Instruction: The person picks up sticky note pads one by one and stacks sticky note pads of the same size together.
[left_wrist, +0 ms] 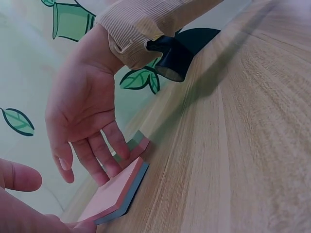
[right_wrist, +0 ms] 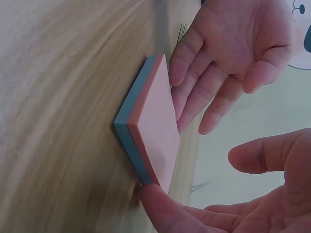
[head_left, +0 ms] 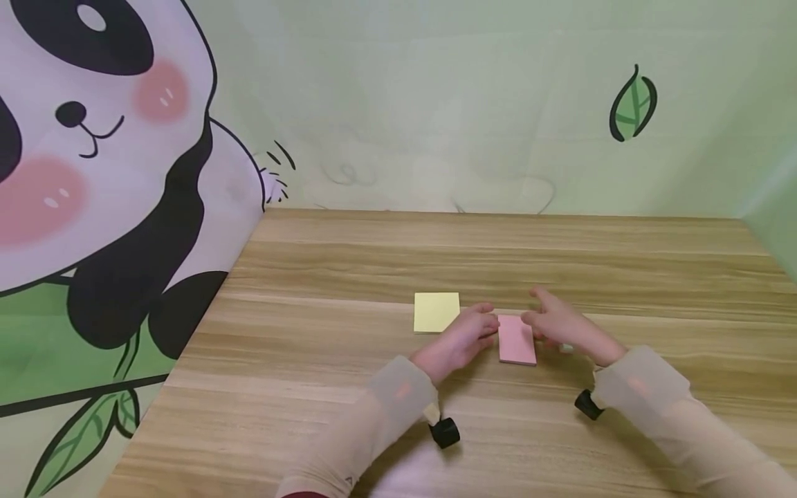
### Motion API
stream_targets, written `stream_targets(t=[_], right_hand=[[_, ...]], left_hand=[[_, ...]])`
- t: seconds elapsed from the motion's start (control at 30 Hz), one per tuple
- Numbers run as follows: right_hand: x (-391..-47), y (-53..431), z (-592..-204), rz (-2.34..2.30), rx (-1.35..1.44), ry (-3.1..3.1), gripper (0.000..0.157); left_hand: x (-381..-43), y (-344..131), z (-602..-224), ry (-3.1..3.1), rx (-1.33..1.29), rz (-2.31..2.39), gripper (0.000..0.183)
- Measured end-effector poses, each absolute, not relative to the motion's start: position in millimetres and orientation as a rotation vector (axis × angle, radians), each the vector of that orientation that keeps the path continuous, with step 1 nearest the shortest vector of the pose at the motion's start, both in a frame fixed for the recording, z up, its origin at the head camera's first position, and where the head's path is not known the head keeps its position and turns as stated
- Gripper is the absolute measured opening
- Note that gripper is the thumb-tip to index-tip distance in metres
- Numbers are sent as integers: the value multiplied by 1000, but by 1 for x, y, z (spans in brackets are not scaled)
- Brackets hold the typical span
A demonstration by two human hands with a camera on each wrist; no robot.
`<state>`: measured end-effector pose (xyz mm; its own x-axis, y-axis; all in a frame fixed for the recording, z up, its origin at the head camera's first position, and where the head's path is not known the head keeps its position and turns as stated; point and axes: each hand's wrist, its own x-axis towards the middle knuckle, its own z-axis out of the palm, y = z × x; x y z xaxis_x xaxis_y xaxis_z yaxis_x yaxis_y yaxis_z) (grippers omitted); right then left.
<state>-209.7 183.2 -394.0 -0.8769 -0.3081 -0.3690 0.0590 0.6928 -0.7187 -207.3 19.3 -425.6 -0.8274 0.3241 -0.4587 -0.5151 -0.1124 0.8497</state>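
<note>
A pink sticky-note pad (head_left: 517, 340) lies flat on the wooden table between the hands. In the wrist views it sits on top of a blue pad (right_wrist: 127, 104), edges roughly lined up. At the stack's left side is my left hand (head_left: 462, 340), fingers fairly straight and touching its edge. From the other side, my right hand (head_left: 569, 330) reaches to the stack with extended fingers against it, thumb raised. Partly hidden behind the right fingers is a small green and pink piece (left_wrist: 138, 145). A yellow sticky-note pad (head_left: 434, 311) lies just beyond the left hand.
The wooden table (head_left: 349, 277) meets a pale green backdrop (head_left: 436, 104) at its far edge. A large panda picture (head_left: 143, 173) covers the left side. Black wrist cameras (head_left: 445, 433) hang beneath both sleeves, close above the tabletop.
</note>
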Motion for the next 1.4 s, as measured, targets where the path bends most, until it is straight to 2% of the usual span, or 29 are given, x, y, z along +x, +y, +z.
stream_targets(t=[0.23, 0.4, 0.5, 0.6, 0.73, 0.83, 1.07, 1.4], right_hand=[[-210, 183, -393, -1060, -193, 2425, 60], [-211, 183, -387, -1014, -224, 2493, 53], [-213, 183, -384, -941, -305, 2590, 46], [-217, 183, -383, -841, -429, 2689, 41], [-226, 177, -385, -709, -559, 2749, 29], [-231, 171, -387, -636, -613, 2738, 22], [-237, 163, -398, -571, -656, 2699, 28], [-237, 160, -400, -562, -623, 2685, 23]], left_hand=[[-208, 19, -426, 1620, -220, 1982, 49], [-199, 16, -417, 1778, -102, 1888, 47], [-187, 15, -406, 1965, 119, 1725, 36], [-173, 16, -399, 2158, 466, 1372, 26], [-159, 21, -397, 2321, 968, 768, 24], [-154, 26, -400, 2358, 1148, 503, 20], [-151, 31, -406, 2422, 1185, 345, 21], [-153, 34, -410, 2480, 1145, 303, 23]])
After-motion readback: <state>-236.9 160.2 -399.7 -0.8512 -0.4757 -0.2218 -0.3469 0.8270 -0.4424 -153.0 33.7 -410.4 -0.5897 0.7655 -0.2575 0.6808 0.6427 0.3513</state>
